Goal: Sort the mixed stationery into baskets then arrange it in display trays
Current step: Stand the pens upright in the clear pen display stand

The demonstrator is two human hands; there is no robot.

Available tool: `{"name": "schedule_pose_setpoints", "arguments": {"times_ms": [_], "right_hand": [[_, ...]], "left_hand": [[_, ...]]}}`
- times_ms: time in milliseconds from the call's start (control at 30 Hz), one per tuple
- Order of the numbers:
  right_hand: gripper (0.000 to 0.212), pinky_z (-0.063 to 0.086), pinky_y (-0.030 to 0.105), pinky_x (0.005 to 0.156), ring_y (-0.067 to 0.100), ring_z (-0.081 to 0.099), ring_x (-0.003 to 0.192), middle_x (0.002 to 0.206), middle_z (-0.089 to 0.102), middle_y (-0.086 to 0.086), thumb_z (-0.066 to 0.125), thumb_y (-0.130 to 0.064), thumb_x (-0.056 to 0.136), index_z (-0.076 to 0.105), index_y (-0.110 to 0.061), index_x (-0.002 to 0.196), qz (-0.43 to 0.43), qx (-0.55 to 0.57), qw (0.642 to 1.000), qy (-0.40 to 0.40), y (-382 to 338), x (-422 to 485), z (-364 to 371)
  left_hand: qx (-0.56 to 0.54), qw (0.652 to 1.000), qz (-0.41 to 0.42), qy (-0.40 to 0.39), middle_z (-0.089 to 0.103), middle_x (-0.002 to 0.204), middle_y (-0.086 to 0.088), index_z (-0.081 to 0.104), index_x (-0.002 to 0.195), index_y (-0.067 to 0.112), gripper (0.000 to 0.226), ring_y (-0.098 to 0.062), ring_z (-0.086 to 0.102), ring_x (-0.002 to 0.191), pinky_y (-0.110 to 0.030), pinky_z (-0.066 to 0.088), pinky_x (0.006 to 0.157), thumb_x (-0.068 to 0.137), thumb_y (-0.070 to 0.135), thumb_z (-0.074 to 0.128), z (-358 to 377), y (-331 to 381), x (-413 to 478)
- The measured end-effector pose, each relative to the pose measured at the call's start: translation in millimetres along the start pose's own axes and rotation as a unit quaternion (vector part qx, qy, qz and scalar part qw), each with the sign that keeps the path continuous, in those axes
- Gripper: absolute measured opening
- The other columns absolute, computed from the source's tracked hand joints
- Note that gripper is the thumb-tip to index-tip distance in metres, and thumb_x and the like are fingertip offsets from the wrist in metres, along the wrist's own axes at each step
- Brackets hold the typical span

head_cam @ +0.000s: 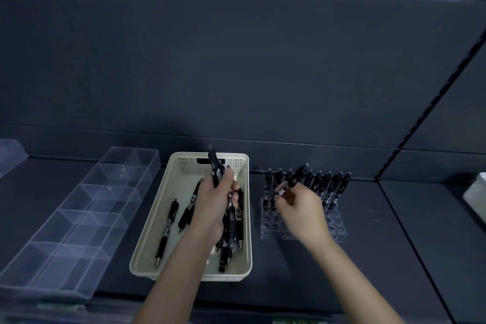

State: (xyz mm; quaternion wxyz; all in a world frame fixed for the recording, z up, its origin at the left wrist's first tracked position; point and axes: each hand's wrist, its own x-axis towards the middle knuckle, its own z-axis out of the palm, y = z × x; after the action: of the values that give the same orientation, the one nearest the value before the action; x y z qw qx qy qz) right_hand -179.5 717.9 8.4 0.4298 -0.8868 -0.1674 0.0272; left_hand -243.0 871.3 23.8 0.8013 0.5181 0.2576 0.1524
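Note:
A cream plastic basket (155,231) on the dark shelf holds several black pens (165,231). My left hand (213,205) is over the basket and grips a bunch of black pens (215,168) that stick up past its fingers. To the right stands a clear acrylic pen holder (339,229) full of holes, its back row filled with several upright black pens (328,181). My right hand (299,208) hovers over the holder and pinches one black pen (295,179), tilted above the back row.
A long clear display tray (86,208) with several empty compartments lies left of the basket. A dark back panel rises behind everything. A white object (477,197) sits at the far right edge. Part of another clear tray (9,152) shows at the far left.

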Motion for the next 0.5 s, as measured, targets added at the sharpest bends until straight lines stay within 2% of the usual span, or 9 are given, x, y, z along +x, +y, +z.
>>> {"name": "schedule_pose_setpoints", "arguments": {"times_ms": [33, 133, 233, 300, 333, 433, 500], "right_hand": [[0.016, 0.037, 0.013, 0.042, 0.011, 0.052, 0.052, 0.065, 0.058, 0.001, 0.060, -0.011, 0.086, 0.054, -0.013, 0.072, 0.005, -0.019, 1.000, 0.001, 4, 1, 1], [0.032, 0.037, 0.009, 0.042, 0.004, 0.047, 0.048, 0.059, 0.051, -0.006, 0.063, -0.013, 0.087, 0.043, -0.021, 0.064, 0.015, -0.066, 0.998, -0.008, 9, 3, 7], [0.035, 0.035, 0.011, 0.039, 0.002, 0.046, 0.048, 0.057, 0.048, -0.008, 0.064, -0.016, 0.087, 0.040, -0.021, 0.062, 0.017, -0.112, 0.993, -0.017, 11, 5, 13], [0.036, 0.028, 0.014, 0.036, 0.002, 0.045, 0.049, 0.058, 0.047, -0.008, 0.062, -0.018, 0.088, 0.039, -0.022, 0.062, 0.012, -0.137, 0.990, -0.027, 10, 6, 16], [0.036, 0.025, 0.012, 0.038, 0.003, 0.045, 0.049, 0.058, 0.047, -0.007, 0.061, -0.019, 0.089, 0.038, -0.021, 0.062, 0.010, -0.147, 0.989, -0.031, 10, 6, 18], [0.029, 0.034, 0.025, 0.047, 0.016, 0.051, 0.054, 0.065, 0.054, 0.001, 0.055, -0.022, 0.093, 0.043, -0.014, 0.068, -0.002, -0.169, 0.984, -0.046, 8, 5, 23], [0.024, 0.037, 0.026, 0.054, 0.024, 0.055, 0.061, 0.074, 0.058, 0.007, 0.055, -0.022, 0.093, 0.048, -0.012, 0.073, -0.016, -0.191, 0.980, -0.047, 8, 3, 26]], "left_hand": [[-0.009, 1.000, -0.021, 0.008, 0.057, 0.063, 0.002, 0.051, 0.089, 0.012, 0.017, -0.009, 0.045, 0.047, -0.020, 0.039, 0.042, 0.096, 0.027, 0.055, -3, -1, 1], [0.008, 0.999, -0.045, 0.022, 0.056, 0.065, 0.001, 0.053, 0.088, 0.011, 0.015, -0.008, 0.045, 0.047, -0.020, 0.039, 0.041, 0.097, 0.024, 0.054, -8, -5, 2], [0.037, 0.998, -0.038, 0.028, 0.056, 0.067, 0.002, 0.054, 0.088, 0.011, 0.015, -0.006, 0.047, 0.047, -0.020, 0.041, 0.044, 0.095, 0.024, 0.056, -12, -8, 1], [0.045, 0.998, -0.036, 0.034, 0.057, 0.068, 0.003, 0.056, 0.089, 0.012, 0.016, -0.005, 0.049, 0.047, -0.020, 0.043, 0.044, 0.095, 0.027, 0.057, -13, -8, 1], [0.043, 0.998, -0.037, 0.037, 0.057, 0.069, 0.002, 0.056, 0.090, 0.012, 0.016, -0.005, 0.051, 0.046, -0.020, 0.043, 0.044, 0.094, 0.027, 0.057, -14, -8, 1], [0.015, 0.998, -0.042, 0.034, 0.059, 0.071, 0.001, 0.056, 0.093, 0.011, 0.016, -0.004, 0.052, 0.045, -0.020, 0.043, 0.041, 0.095, 0.027, 0.057, -15, -7, 0], [0.002, 0.999, -0.047, 0.028, 0.058, 0.070, 0.001, 0.056, 0.094, 0.010, 0.016, -0.006, 0.049, 0.047, -0.019, 0.042, 0.041, 0.095, 0.026, 0.057, -16, -7, -1]]}}
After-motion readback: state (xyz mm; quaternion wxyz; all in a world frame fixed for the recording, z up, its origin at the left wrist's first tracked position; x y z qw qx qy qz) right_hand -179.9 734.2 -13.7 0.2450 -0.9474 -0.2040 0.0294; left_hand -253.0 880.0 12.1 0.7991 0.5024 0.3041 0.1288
